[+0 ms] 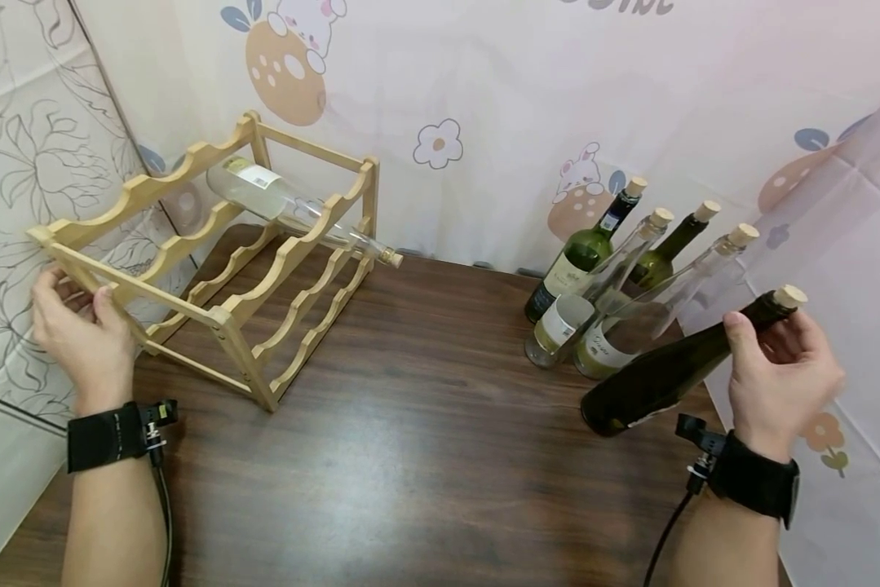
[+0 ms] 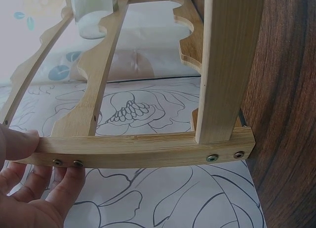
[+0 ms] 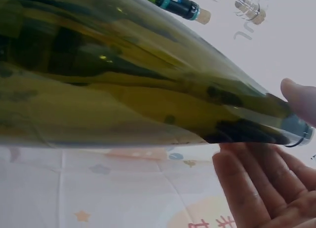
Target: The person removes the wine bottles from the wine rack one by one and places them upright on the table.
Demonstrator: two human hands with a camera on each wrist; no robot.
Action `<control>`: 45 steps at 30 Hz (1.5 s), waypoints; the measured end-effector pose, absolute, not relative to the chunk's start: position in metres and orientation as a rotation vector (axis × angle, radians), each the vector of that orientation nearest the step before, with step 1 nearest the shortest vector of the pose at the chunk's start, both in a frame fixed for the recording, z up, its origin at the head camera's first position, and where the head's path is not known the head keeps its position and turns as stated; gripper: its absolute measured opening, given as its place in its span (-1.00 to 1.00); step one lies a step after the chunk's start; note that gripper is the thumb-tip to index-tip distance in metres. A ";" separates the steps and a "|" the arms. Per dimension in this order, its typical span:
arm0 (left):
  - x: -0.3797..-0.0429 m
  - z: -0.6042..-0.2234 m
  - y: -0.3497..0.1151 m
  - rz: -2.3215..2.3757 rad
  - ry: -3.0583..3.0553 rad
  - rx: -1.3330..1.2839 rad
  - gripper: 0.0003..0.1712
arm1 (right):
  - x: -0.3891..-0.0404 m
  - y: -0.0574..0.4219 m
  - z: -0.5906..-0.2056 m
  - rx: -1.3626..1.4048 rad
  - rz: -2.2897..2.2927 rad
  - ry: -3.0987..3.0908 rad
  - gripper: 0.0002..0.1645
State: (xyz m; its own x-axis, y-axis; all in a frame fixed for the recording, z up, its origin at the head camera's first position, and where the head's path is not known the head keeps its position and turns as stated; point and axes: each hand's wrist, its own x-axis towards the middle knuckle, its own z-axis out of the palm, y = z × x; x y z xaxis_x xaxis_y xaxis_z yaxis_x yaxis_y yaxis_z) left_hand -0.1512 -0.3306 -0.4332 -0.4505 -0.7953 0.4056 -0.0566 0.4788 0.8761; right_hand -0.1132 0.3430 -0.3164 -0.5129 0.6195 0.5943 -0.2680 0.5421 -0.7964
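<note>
At the left of the head view, my left hand (image 1: 90, 334) holds the near left end of a wooden wine rack (image 1: 245, 363). In the left wrist view its thumb lies over a rack bar (image 2: 133, 151) and its fingers are beneath. A clear corked bottle (image 1: 285, 204) lies on the rack's top level, its neck pointing right. My right hand (image 1: 784, 383) grips the neck of a dark green wine bottle (image 1: 652, 383), which is tilted with its cork up and right. The right wrist view shows this bottle (image 3: 123, 90) close up, with thumb and fingers at the neck.
Behind the tilted bottle stand several corked bottles, including a labelled green one (image 1: 568, 273) and a clear one (image 1: 604, 355). The brown wooden table (image 1: 381, 456) stretches between rack and bottles. Printed cloth (image 1: 476, 204) hangs along the back and sides.
</note>
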 end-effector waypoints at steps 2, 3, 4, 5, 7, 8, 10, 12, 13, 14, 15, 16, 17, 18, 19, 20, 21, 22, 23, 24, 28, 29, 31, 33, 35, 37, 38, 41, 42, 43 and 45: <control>-0.152 -0.432 -0.330 -1.043 -1.839 0.711 -0.55 | -0.111 0.342 -0.316 -0.305 1.104 -1.795 -0.49; -0.152 -0.432 -0.330 -1.041 -1.838 0.707 -0.55 | -0.109 0.341 -0.316 -0.314 1.093 -1.797 -0.45; -0.152 -0.432 -0.331 -1.034 -1.838 0.699 -0.55 | -0.107 0.340 -0.315 -0.336 1.085 -1.796 -0.41; -0.153 -0.432 -0.331 -1.029 -1.837 0.691 -0.55 | -0.105 0.338 -0.314 -0.355 1.072 -1.799 -0.38; -0.153 -0.432 -0.331 -1.025 -1.835 0.688 -0.55 | -0.100 0.333 -0.311 -0.385 1.048 -1.802 -0.35; -0.153 -0.432 -0.332 -1.024 -1.834 0.687 -0.55 | -0.097 0.331 -0.309 -0.396 1.031 -1.803 -0.34; -0.153 -0.432 -0.332 -1.024 -1.833 0.682 -0.55 | -0.092 0.324 -0.306 -0.402 1.006 -1.797 -0.34; -0.152 -0.432 -0.333 -1.028 -1.834 0.680 -0.55 | -0.087 0.316 -0.303 -0.374 0.966 -1.792 -0.34; -0.152 -0.432 -0.333 -1.030 -1.833 0.682 -0.54 | -0.084 0.312 -0.301 -0.363 0.945 -1.791 -0.33; -0.152 -0.433 -0.334 -1.030 -1.833 0.681 -0.54 | -0.081 0.307 -0.300 -0.347 0.919 -1.789 -0.32; -0.152 -0.433 -0.334 -1.030 -1.832 0.681 -0.53 | -0.079 0.303 -0.298 -0.329 0.898 -1.784 -0.32; -0.151 -0.434 -0.335 -1.027 -1.834 0.682 -0.53 | -0.078 0.299 -0.297 -0.310 0.871 -1.776 -0.31; -0.151 -0.434 -0.335 -1.026 -1.835 0.685 -0.53 | -0.077 0.295 -0.295 -0.288 0.844 -1.766 -0.31; -0.151 -0.435 -0.335 -1.025 -1.834 0.687 -0.53 | -0.075 0.290 -0.294 -0.268 0.814 -1.755 -0.32; -0.150 -0.435 -0.336 -1.029 -1.831 0.693 -0.53 | -0.075 0.286 -0.292 -0.244 0.794 -1.742 -0.32; -0.150 -0.435 -0.336 -1.027 -1.833 0.688 -0.53 | -0.074 0.281 -0.291 -0.214 0.789 -1.717 -0.32; -0.150 -0.436 -0.336 -1.029 -1.832 0.689 -0.53 | -0.074 0.276 -0.290 -0.183 0.795 -1.699 -0.32; -0.150 -0.436 -0.337 -1.030 -1.832 0.688 -0.53 | -0.074 0.270 -0.289 -0.145 0.820 -1.678 -0.31; -0.150 -0.436 -0.337 -1.035 -1.830 0.692 -0.53 | -0.075 0.264 -0.289 -0.101 0.860 -1.660 -0.31; -0.150 -0.436 -0.337 -1.038 -1.829 0.689 -0.53 | -0.076 0.259 -0.290 -0.057 0.898 -1.650 -0.30; -0.148 -0.436 -0.337 -1.036 -1.826 0.667 -0.53 | -0.086 0.242 -0.302 0.083 0.985 -1.731 -0.29; -0.148 -0.436 -0.336 -1.036 -1.825 0.659 -0.53 | -0.090 0.239 -0.307 0.102 0.978 -1.775 -0.30; -0.147 -0.436 -0.336 -1.034 -1.825 0.636 -0.54 | -0.097 0.234 -0.316 0.127 0.943 -1.863 -0.31; -0.147 -0.436 -0.335 -1.039 -1.823 0.625 -0.55 | -0.103 0.229 -0.325 0.153 0.925 -1.924 -0.30; -0.147 -0.437 -0.334 -1.040 -1.824 0.614 -0.55 | -0.108 0.223 -0.332 0.192 0.931 -1.968 -0.27; -0.147 -0.437 -0.333 -1.039 -1.825 0.609 -0.55 | -0.113 0.215 -0.339 0.231 0.944 -2.006 -0.25; -0.147 -0.437 -0.333 -1.040 -1.825 0.607 -0.55 | -0.115 0.212 -0.342 0.252 0.950 -2.022 -0.25; -0.147 -0.437 -0.333 -1.038 -1.827 0.599 -0.56 | -0.121 0.202 -0.351 0.302 0.945 -2.081 -0.26; -0.147 -0.437 -0.333 -1.036 -1.828 0.596 -0.56 | -0.123 0.199 -0.353 0.317 0.943 -2.097 -0.26; -0.147 -0.437 -0.333 -1.034 -1.829 0.597 -0.56 | -0.124 0.196 -0.357 0.331 0.936 -2.116 -0.26; -0.148 -0.438 -0.334 -1.030 -1.830 0.596 -0.55 | -0.128 0.191 -0.362 0.358 0.924 -2.149 -0.26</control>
